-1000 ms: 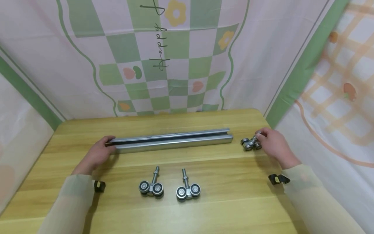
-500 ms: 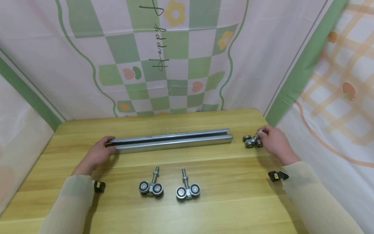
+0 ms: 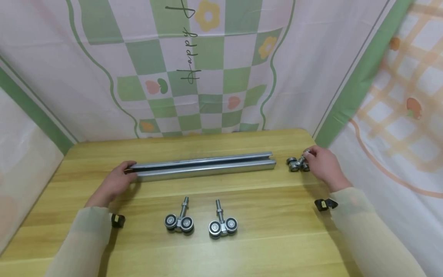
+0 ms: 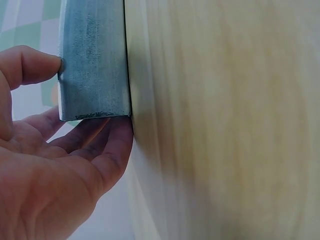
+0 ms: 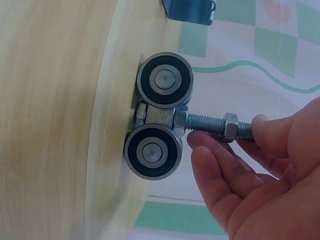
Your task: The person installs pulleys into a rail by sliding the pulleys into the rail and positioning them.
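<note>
In the head view a grey metal track (image 3: 204,167), slotted along its top, lies across the wooden table. My left hand (image 3: 117,181) holds its left end; in the left wrist view the thumb (image 4: 42,67) presses the track's upper edge, while the other fingers reach round the cut end. Off the track's right end, a short gap away, my right hand (image 3: 323,165) pinches the threaded bolt of a roller trolley (image 3: 294,164). Two wheels (image 5: 165,79) and a hex nut (image 5: 231,126) on the bolt show in the right wrist view, the trolley on its wheels with the bolt pointing up.
Two more roller trolleys, one on the left (image 3: 179,221) and one on the right (image 3: 222,225), lie nearer the front of the table (image 3: 277,238). A checked curtain (image 3: 207,77) hangs behind the table's far edge, with more cloth at both sides.
The right hand with the trolley has shifted slightly away from the front, moving a little right and then back left toward the track. The left hand and the track stay put.
</note>
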`<state>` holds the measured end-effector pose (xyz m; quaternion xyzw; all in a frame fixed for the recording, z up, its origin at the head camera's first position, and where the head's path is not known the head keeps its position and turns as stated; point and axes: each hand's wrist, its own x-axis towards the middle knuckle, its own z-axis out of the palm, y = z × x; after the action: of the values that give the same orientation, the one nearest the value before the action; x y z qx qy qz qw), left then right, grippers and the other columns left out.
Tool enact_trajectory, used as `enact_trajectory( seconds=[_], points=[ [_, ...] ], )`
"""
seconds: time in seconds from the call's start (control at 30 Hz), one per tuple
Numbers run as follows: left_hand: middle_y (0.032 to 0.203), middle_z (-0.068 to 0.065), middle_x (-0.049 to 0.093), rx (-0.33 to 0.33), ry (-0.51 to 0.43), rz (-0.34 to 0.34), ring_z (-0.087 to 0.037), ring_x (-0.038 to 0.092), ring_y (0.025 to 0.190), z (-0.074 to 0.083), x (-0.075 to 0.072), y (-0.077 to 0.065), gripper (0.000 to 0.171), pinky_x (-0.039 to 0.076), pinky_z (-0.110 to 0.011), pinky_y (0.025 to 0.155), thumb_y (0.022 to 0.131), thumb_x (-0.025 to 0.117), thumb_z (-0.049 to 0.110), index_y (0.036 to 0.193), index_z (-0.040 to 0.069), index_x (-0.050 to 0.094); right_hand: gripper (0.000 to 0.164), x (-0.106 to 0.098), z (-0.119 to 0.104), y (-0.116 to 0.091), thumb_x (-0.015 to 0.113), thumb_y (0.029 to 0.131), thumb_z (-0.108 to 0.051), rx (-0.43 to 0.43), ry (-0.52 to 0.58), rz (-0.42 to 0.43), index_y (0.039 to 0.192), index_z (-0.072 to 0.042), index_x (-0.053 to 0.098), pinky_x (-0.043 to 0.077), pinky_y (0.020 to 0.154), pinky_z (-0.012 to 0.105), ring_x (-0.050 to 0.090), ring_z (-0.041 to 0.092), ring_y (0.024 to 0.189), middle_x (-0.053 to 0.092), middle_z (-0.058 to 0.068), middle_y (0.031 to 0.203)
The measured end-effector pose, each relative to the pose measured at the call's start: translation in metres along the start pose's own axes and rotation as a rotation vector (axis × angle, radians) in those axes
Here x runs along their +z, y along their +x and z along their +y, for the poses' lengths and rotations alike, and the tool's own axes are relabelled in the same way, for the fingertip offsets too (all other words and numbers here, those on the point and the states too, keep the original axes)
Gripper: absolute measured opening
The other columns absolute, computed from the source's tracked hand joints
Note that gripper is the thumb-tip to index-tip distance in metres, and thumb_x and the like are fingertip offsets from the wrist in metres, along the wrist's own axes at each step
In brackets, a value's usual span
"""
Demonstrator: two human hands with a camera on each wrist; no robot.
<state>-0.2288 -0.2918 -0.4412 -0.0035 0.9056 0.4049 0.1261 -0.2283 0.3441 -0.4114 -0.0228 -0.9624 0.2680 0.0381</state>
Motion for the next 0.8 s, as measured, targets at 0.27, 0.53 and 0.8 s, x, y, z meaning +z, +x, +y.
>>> enact_trajectory(
  seconds=[0.27,0.53,0.8],
  points=[
    [0.154,-0.032,0.027,0.002,0.005,0.003,-0.052,0.027,0.136,0.002,-0.001,0.0,0.063,0.026,-0.066,0.106,0.101,0.051,0.021,0.155,-0.001,0.026,0.037,0.005,-0.005,0.004,0.042,0.108,-0.026,-0.009,0.019,0.019,0.118,0.005,0.06,0.047,0.072,0.049,0.059,0.037,0.09,0.066,0.022,0.101],
    [0.154,-0.032,0.027,-0.001,0.022,0.001,-0.053,0.025,0.137,0.002,-0.001,0.0,0.063,0.024,-0.067,0.107,0.101,0.05,0.022,0.155,0.0,0.026,0.037,0.01,-0.014,0.007,0.043,0.108,-0.025,-0.011,0.027,0.007,0.12,0.005,0.059,0.048,0.072,0.049,0.058,0.036,0.09,0.064,0.023,0.103],
    [0.154,-0.031,0.027,0.0,0.016,-0.002,-0.053,0.026,0.137,0.002,0.0,0.0,0.063,0.023,-0.067,0.107,0.101,0.049,0.022,0.155,0.0,0.026,0.034,0.017,-0.022,0.011,0.045,0.107,-0.025,-0.028,0.007,0.022,0.116,0.004,0.061,0.047,0.072,0.049,0.059,0.035,0.086,0.066,0.021,0.1]
  ],
)
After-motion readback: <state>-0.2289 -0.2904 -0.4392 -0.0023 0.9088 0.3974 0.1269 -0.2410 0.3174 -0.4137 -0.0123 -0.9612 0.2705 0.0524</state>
